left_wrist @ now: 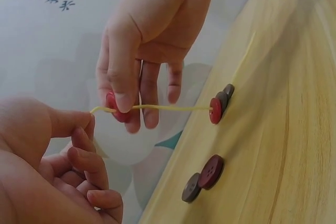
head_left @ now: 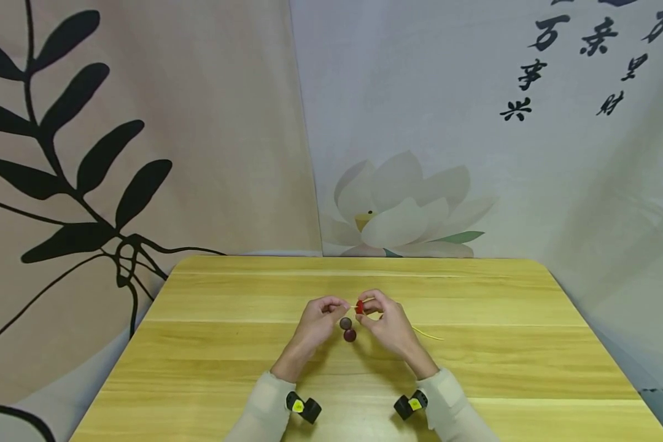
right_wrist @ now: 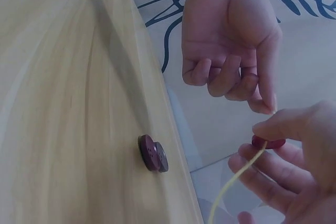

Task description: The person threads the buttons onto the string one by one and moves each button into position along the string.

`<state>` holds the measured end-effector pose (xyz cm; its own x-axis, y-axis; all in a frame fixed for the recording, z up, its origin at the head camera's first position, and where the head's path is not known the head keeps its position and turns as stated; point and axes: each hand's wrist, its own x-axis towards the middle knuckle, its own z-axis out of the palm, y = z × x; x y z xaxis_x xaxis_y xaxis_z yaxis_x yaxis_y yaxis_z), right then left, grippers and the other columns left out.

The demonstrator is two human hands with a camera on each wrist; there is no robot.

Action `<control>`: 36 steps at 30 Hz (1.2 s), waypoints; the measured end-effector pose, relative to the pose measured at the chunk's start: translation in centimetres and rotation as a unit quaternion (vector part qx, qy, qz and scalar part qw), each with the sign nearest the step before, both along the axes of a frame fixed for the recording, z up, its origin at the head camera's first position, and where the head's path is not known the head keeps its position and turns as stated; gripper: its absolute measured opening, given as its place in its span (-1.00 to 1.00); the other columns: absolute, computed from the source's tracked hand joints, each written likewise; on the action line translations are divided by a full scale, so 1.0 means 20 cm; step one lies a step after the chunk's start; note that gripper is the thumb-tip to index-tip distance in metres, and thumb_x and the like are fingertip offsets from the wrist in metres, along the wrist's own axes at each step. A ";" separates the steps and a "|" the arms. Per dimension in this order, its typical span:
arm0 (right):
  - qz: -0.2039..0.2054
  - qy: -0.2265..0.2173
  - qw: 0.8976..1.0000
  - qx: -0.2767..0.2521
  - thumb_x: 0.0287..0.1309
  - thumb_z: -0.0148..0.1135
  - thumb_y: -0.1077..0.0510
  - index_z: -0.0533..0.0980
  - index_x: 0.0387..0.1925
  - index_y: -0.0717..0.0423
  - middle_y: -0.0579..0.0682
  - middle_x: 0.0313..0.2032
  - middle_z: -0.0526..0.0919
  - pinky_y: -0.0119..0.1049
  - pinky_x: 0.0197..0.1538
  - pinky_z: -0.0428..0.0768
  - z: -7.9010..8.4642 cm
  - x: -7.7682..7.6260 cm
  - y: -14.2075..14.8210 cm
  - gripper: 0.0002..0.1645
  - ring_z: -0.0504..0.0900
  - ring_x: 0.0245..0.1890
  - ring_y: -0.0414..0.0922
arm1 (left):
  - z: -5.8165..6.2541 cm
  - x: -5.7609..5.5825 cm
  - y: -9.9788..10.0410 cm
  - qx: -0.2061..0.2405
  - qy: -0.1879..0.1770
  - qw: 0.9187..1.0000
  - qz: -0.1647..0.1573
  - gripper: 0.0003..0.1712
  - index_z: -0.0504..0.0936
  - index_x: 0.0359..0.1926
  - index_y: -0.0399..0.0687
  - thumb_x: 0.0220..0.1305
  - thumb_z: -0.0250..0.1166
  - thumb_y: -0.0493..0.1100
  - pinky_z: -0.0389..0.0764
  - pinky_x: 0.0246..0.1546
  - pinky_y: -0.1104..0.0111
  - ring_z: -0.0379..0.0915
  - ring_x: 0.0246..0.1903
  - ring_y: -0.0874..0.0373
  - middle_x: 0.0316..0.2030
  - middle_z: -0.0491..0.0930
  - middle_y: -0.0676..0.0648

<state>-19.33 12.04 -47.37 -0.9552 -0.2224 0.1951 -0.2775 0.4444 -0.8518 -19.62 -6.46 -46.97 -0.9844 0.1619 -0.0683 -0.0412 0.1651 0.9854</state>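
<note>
Fingertips of the left hand (head_left: 317,320) pinch the cord (left_wrist: 170,108) with no visible gap; those of the right hand (head_left: 389,322) grip a red button (head_left: 360,307) threaded on it, just right of the left fingertips. The cord crosses sideways between the two pinches, the button's flat faces square to it. Beyond the fingers, up and right, characters (head_left: 532,73) read 万事兴.

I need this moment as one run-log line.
left hand: pinches yellow cord; right hand: holds red button threaded on cord; further along: second red button; table: maroon button beside grey button
</note>
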 end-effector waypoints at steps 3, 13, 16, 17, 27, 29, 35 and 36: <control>-0.003 -0.002 1.000 0.002 0.14 0.36 0.29 0.52 -0.01 0.11 0.06 -0.19 0.77 -0.18 -0.16 0.55 -0.01 -0.01 0.01 -0.64 0.67 -0.12 -0.06 | 0.00 0.00 -0.01 -0.003 -0.002 1.000 0.003 -0.67 0.64 -0.09 -0.33 0.38 0.26 -0.09 0.35 -0.35 0.40 0.34 -0.33 0.14 -0.36 0.49 0.00; -0.003 -0.013 1.000 -0.003 0.16 0.34 0.29 0.53 -0.02 0.06 0.06 -0.17 0.77 -0.11 -0.12 0.58 -0.01 -0.01 0.02 -0.66 0.66 -0.03 -0.01 | 0.01 0.00 -0.02 0.000 -0.007 1.000 0.009 -0.76 0.66 -0.14 -0.22 0.39 0.25 -0.10 0.34 -0.40 0.44 0.33 -0.34 0.16 -0.34 0.50 -0.01; -0.007 -0.013 1.000 -0.005 0.16 0.35 0.30 0.53 -0.03 0.04 0.02 -0.19 0.77 -0.09 -0.11 0.57 -0.01 -0.01 0.02 -0.66 0.66 -0.03 -0.01 | 0.00 -0.01 -0.02 0.002 -0.006 1.000 0.010 -0.75 0.65 -0.14 -0.23 0.39 0.26 -0.10 0.31 -0.44 0.46 0.32 -0.36 0.17 -0.34 0.50 -0.01; -0.007 -0.013 1.000 -0.005 0.16 0.35 0.30 0.54 -0.03 0.05 0.01 -0.19 0.77 -0.08 -0.10 0.57 -0.01 -0.01 0.02 -0.66 0.66 -0.03 -0.01 | 0.00 -0.01 -0.02 0.002 -0.007 1.000 0.010 -0.75 0.65 -0.14 -0.23 0.39 0.26 -0.10 0.31 -0.45 0.46 0.32 -0.37 0.17 -0.34 0.50 -0.01; 0.001 -0.017 1.000 -0.005 0.16 0.33 0.31 0.52 -0.04 0.05 0.07 -0.17 0.76 -0.11 -0.11 0.61 -0.01 -0.01 0.03 -0.67 0.66 -0.01 0.03 | 0.01 0.00 -0.02 0.010 -0.011 1.000 0.010 -0.76 0.65 -0.15 -0.21 0.38 0.27 -0.09 0.31 -0.47 0.47 0.32 -0.37 0.14 -0.35 0.50 -0.02; 0.003 -0.012 1.000 -0.005 0.16 0.33 0.31 0.52 -0.04 0.07 0.09 -0.17 0.76 -0.13 -0.12 0.62 -0.02 -0.02 0.03 -0.67 0.66 0.00 0.05 | 0.01 0.00 -0.02 0.010 -0.011 1.000 0.009 -0.74 0.65 -0.14 -0.21 0.38 0.27 -0.08 0.30 -0.47 0.47 0.32 -0.37 0.13 -0.35 0.50 -0.02; 0.001 -0.004 1.000 0.002 0.16 0.34 0.32 0.52 -0.04 0.07 0.08 -0.18 0.76 -0.14 -0.13 0.64 -0.03 -0.02 0.04 -0.67 0.66 -0.01 0.06 | 0.01 -0.01 -0.03 0.005 -0.009 1.000 0.010 -0.69 0.64 -0.10 -0.28 0.38 0.26 -0.07 0.31 -0.46 0.47 0.32 -0.36 0.12 -0.35 0.49 -0.02; -0.001 -0.005 1.000 0.003 0.16 0.34 0.32 0.52 -0.04 0.07 0.08 -0.18 0.76 -0.13 -0.12 0.63 -0.03 -0.02 0.04 -0.67 0.66 0.00 0.05 | 0.01 -0.01 -0.03 0.005 -0.009 1.000 0.011 -0.68 0.64 -0.10 -0.29 0.38 0.26 -0.08 0.31 -0.45 0.46 0.32 -0.36 0.12 -0.35 0.49 -0.01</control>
<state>-19.82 12.88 -48.01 -0.9575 -0.2222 0.1838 -0.2679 0.4499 -0.8520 -19.76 -7.05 -46.84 -0.9863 0.1417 -0.0842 -0.0620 0.1543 0.9861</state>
